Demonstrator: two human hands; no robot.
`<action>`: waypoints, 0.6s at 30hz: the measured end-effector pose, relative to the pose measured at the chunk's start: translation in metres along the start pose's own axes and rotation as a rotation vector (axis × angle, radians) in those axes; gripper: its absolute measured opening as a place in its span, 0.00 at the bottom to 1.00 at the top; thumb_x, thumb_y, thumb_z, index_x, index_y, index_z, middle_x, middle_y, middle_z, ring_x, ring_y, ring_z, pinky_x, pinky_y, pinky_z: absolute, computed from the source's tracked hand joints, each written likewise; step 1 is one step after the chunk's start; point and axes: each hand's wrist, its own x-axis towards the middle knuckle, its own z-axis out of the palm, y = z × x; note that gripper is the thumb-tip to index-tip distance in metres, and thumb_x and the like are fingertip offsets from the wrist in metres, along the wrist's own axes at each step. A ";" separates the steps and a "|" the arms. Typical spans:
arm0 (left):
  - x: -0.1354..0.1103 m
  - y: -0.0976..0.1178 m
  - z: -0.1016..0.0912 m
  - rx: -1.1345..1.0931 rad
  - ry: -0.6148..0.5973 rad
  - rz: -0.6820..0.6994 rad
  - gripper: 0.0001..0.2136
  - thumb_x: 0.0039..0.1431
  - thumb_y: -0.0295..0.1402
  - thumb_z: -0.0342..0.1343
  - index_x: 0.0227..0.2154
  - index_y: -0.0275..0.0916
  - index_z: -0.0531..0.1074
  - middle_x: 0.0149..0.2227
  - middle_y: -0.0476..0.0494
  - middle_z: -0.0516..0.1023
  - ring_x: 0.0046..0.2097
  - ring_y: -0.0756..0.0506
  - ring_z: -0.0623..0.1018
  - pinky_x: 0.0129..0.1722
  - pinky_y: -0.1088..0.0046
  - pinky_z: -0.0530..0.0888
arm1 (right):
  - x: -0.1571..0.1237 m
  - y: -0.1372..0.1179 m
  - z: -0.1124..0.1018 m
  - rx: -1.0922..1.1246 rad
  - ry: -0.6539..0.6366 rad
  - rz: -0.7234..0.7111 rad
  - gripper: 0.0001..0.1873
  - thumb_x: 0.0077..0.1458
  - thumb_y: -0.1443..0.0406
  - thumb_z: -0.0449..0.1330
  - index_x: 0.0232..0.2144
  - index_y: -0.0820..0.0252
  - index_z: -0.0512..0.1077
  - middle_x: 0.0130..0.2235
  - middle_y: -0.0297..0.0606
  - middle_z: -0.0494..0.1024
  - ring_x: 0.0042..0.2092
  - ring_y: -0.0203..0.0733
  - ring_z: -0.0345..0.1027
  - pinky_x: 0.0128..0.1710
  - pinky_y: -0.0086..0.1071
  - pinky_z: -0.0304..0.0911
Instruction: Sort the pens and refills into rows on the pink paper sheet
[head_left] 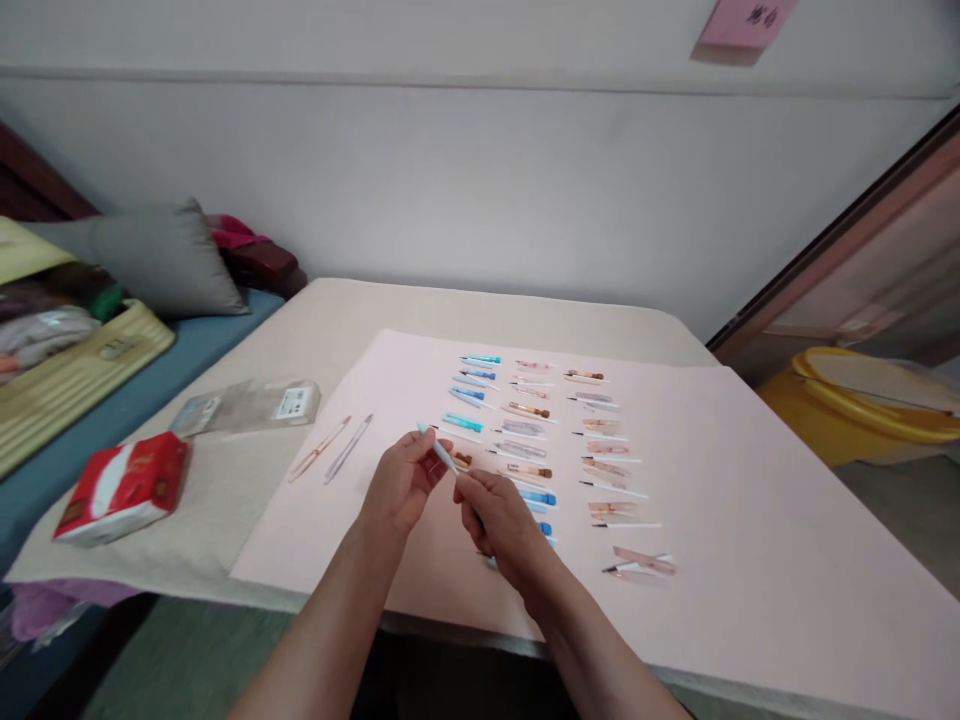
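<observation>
Aloft, pen (439, 452) between both hands (397, 490) (499, 520)

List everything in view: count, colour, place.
table: one, beige cover, centre
paper sheet: one, pale pink, on the table
pen parts: many, blue, brown, pink, clear, in columns on the sheet
loose barrels: two, pinkish and clear, sheet's left
plastic packet: one, clear, left of the sheet
tissue pack: one, red and white, table's left corner
pillow: one, grey, far left
bin: one, yellow, far right
sticky note: one, pink, wall, top right
slim pen: one, pale blue, between both hands
left hand: one, bare, pinching its upper part
right hand: one, bare, holding its lower end
</observation>
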 end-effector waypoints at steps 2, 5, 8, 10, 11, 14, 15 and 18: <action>0.000 -0.002 0.000 0.000 0.030 0.011 0.08 0.47 0.32 0.62 0.24 0.35 0.68 0.27 0.44 0.75 0.31 0.51 0.75 0.31 0.76 0.71 | 0.001 0.001 0.001 0.002 0.016 0.011 0.12 0.52 0.58 0.52 0.24 0.60 0.65 0.12 0.25 0.62 0.12 0.26 0.44 0.12 0.24 0.39; 0.000 -0.002 0.001 0.022 0.067 0.037 0.08 0.48 0.33 0.61 0.25 0.35 0.68 0.27 0.44 0.76 0.33 0.49 0.76 0.32 0.75 0.72 | 0.003 0.000 0.001 -0.033 0.088 -0.027 0.06 0.50 0.62 0.53 0.28 0.60 0.66 0.15 0.26 0.66 0.13 0.26 0.47 0.12 0.23 0.41; -0.002 -0.002 0.004 0.059 0.078 0.037 0.09 0.50 0.35 0.59 0.26 0.35 0.67 0.28 0.43 0.76 0.33 0.48 0.76 0.31 0.73 0.72 | 0.003 -0.002 -0.001 -0.001 0.151 -0.066 0.06 0.47 0.65 0.55 0.31 0.59 0.65 0.19 0.27 0.70 0.13 0.25 0.47 0.12 0.23 0.40; -0.004 -0.002 0.006 0.090 0.068 0.025 0.09 0.50 0.36 0.59 0.26 0.35 0.67 0.28 0.42 0.76 0.33 0.47 0.77 0.31 0.72 0.72 | 0.003 -0.004 -0.004 0.060 0.169 -0.074 0.05 0.47 0.64 0.56 0.28 0.60 0.65 0.21 0.28 0.71 0.13 0.25 0.46 0.12 0.24 0.39; -0.005 -0.003 0.007 0.106 0.054 0.015 0.10 0.51 0.37 0.58 0.27 0.35 0.67 0.28 0.42 0.76 0.32 0.47 0.77 0.31 0.71 0.72 | 0.003 -0.004 -0.005 0.094 0.176 -0.070 0.06 0.47 0.63 0.56 0.25 0.60 0.64 0.21 0.28 0.70 0.13 0.24 0.46 0.12 0.24 0.39; -0.007 -0.006 0.009 0.140 -0.033 -0.039 0.10 0.51 0.37 0.58 0.29 0.35 0.68 0.30 0.40 0.76 0.33 0.46 0.77 0.32 0.69 0.72 | 0.005 -0.003 -0.008 0.170 0.209 -0.031 0.11 0.48 0.60 0.57 0.21 0.60 0.63 0.18 0.28 0.66 0.13 0.25 0.46 0.12 0.24 0.37; -0.007 -0.007 0.009 0.145 -0.068 -0.057 0.10 0.50 0.36 0.59 0.29 0.35 0.68 0.31 0.40 0.77 0.33 0.46 0.77 0.33 0.69 0.72 | 0.006 -0.002 -0.008 0.186 0.223 -0.013 0.12 0.47 0.59 0.58 0.20 0.60 0.62 0.16 0.27 0.64 0.12 0.25 0.46 0.11 0.24 0.36; -0.008 -0.010 0.010 0.156 -0.154 -0.084 0.09 0.48 0.31 0.61 0.30 0.35 0.69 0.33 0.40 0.76 0.32 0.47 0.76 0.34 0.70 0.72 | 0.009 0.000 -0.009 0.221 0.235 0.012 0.14 0.47 0.57 0.59 0.20 0.60 0.62 0.14 0.25 0.60 0.12 0.25 0.44 0.11 0.24 0.34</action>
